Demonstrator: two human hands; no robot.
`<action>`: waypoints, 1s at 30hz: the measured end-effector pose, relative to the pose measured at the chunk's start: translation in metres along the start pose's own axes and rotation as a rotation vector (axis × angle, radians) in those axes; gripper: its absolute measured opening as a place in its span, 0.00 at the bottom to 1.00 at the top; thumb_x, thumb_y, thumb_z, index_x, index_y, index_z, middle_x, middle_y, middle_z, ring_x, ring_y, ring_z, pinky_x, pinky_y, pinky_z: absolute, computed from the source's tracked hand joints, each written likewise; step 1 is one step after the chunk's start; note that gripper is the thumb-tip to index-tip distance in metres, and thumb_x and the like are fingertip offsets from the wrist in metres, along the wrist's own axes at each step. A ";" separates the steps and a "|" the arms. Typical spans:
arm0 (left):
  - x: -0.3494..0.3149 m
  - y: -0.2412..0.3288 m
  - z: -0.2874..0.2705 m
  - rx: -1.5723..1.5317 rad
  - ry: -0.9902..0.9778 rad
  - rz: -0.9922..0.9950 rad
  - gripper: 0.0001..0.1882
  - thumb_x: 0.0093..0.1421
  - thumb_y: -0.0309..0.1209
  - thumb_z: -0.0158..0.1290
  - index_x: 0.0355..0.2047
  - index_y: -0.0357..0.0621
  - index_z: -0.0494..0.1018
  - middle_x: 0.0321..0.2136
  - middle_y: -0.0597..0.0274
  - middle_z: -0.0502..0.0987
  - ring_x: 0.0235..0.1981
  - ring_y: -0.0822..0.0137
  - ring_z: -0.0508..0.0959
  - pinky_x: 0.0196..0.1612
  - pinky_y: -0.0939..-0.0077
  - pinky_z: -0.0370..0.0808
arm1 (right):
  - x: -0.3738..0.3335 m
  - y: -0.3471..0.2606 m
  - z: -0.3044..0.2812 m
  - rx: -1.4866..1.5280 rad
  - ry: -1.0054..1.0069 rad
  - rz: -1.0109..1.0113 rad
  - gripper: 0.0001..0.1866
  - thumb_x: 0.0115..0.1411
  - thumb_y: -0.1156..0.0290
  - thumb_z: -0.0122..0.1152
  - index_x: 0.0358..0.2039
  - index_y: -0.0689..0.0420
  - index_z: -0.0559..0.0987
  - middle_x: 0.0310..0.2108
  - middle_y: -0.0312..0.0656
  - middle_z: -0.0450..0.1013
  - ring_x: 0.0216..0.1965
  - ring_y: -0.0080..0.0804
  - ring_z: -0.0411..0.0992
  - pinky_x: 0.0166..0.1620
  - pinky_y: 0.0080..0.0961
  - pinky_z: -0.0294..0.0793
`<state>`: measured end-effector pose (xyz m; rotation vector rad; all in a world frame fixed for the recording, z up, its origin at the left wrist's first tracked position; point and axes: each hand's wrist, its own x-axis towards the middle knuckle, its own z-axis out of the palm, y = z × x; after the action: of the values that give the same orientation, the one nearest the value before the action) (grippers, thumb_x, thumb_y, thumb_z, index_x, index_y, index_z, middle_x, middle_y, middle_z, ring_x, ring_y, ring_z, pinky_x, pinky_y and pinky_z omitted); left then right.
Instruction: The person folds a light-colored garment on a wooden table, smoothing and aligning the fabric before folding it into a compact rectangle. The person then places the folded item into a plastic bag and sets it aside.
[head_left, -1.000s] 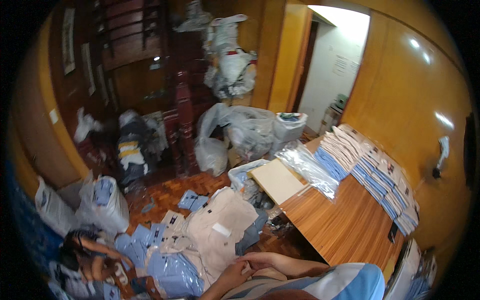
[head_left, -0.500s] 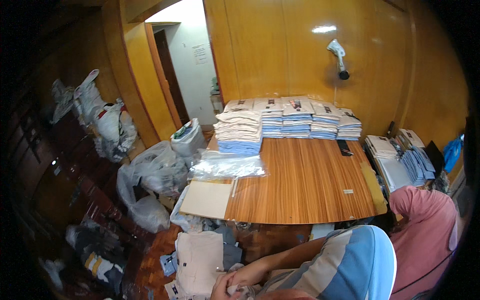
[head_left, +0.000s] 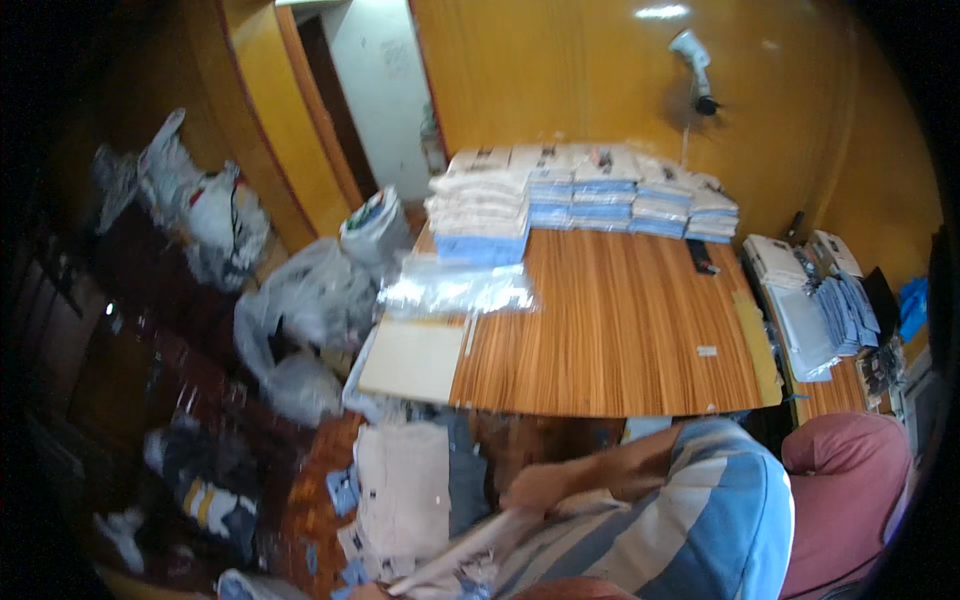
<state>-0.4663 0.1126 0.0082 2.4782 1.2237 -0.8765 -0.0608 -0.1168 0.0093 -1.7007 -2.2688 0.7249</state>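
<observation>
A blue-and-white striped sleeve [head_left: 690,515] covers my right upper arm, and the bare forearm runs left from it. My right hand [head_left: 535,490] is blurred and closed on one end of a pale cloth [head_left: 465,550], probably part of a garment, drawn out taut toward the lower left. At the bottom edge a sliver of my left hand [head_left: 368,592] shows by the cloth's other end; its fingers are cut off from view. Beside the hands lies a light beige folded shirt [head_left: 405,480] with a small dark label, on top of dark grey cloth [head_left: 468,480].
Beyond stands a wood-grain table [head_left: 600,330] with stacks of packed shirts [head_left: 605,200], clear plastic sleeves [head_left: 460,287] and a pale board [head_left: 412,360]. Stuffed plastic bags [head_left: 320,300] sit left of it. A pink cloth-covered form [head_left: 845,490] is at my right.
My hands were together low over the shirts; now they are apart, the right one moved up and right, with pale cloth stretched between them. The view has tilted down.
</observation>
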 end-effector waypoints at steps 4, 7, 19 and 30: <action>-0.098 -0.001 -0.090 -0.066 -0.049 -0.170 0.31 0.51 0.50 0.66 0.49 0.42 0.79 0.41 0.39 0.83 0.43 0.43 0.84 0.46 0.55 0.80 | 0.033 0.034 -0.011 -0.326 0.162 -0.061 0.11 0.62 0.69 0.57 0.42 0.61 0.75 0.32 0.50 0.75 0.33 0.47 0.82 0.35 0.44 0.83; -0.110 -0.073 -0.108 -0.038 0.193 -0.298 0.27 0.44 0.46 0.73 0.36 0.36 0.84 0.31 0.40 0.84 0.37 0.45 0.86 0.38 0.52 0.82 | 0.087 0.085 -0.048 -0.302 0.310 0.126 0.12 0.64 0.64 0.55 0.43 0.57 0.78 0.36 0.50 0.78 0.37 0.49 0.81 0.35 0.49 0.82; -0.131 -0.080 -0.059 -0.298 0.904 -0.200 0.17 0.55 0.25 0.59 0.45 0.33 0.82 0.39 0.46 0.85 0.38 0.56 0.85 0.40 0.61 0.80 | 0.126 0.033 -0.120 -0.474 0.712 -0.277 0.25 0.65 0.67 0.52 0.63 0.42 0.76 0.65 0.44 0.71 0.37 0.33 0.78 0.37 0.31 0.76; -0.040 -0.057 -0.005 -0.687 0.208 0.120 0.13 0.51 0.19 0.57 0.39 0.33 0.81 0.34 0.61 0.86 0.32 0.67 0.82 0.39 0.72 0.78 | -0.074 0.025 -0.092 0.652 0.132 0.313 0.22 0.49 0.81 0.56 0.46 0.63 0.83 0.33 0.53 0.82 0.34 0.38 0.79 0.38 0.39 0.78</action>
<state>-0.5280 0.1250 0.0388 2.0688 1.1651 -0.1187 0.0242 -0.1580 0.0844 -1.6984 -1.4507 1.2091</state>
